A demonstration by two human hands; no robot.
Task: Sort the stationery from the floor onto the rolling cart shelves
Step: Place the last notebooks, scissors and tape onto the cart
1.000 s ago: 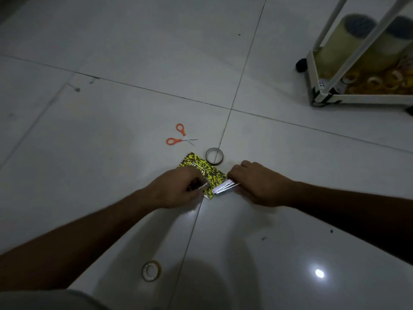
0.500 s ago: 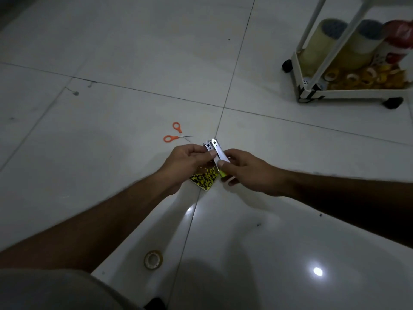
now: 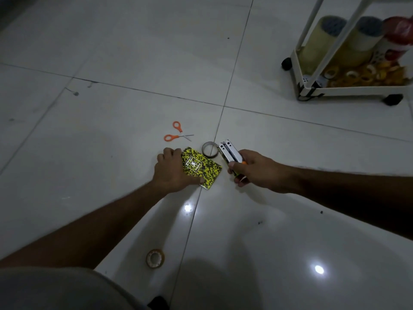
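Two hands low over pale floor tiles [image 3: 100, 175]. Left hand [image 3: 173, 173] pressed flat on yellow-black notebook [image 3: 202, 168], fingers curled at its far edge, thumb on near corner. Right hand [image 3: 257, 170] clamped round shiny metal staplers [image 3: 229, 152], raised just beside dark tape ring [image 3: 209, 149]. Orange scissors [image 3: 176, 134] lying open beyond, near tile joint. Wide bare floor left and far. Cart [image 3: 348, 89] at upper right, cut off by frame edge, tape rolls on lowest shelf. Tan tape roll [image 3: 155, 258] near lower edge. Dim; notebook label unreadable.
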